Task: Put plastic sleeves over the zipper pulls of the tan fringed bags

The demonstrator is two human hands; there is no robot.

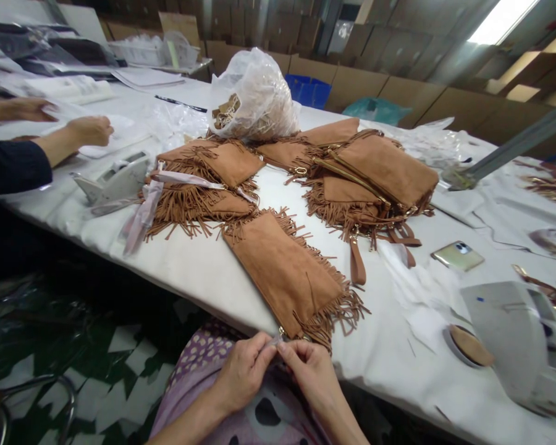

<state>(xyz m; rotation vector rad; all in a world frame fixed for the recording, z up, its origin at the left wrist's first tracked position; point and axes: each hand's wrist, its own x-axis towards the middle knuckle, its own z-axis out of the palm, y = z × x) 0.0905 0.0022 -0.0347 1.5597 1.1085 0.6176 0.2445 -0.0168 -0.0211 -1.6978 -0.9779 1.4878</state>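
A brown suede fringed bag [285,272] lies on the white table [199,272], its near corner hanging over the table's front edge. My left hand [245,371] and my right hand [308,364] meet at that corner. Both pinch something small and pale at the bag's zipper end; I cannot make out what it is. More fringed bags sit in a left pile [204,185] and a right pile [370,179] further back.
A clear plastic sack [254,96] of tags stands behind the piles. A phone [457,255] lies at right, near a grey tool [514,334]. Another person's hands [90,130] work at the far left beside a grey tool [115,182]. Cardboard boxes line the back.
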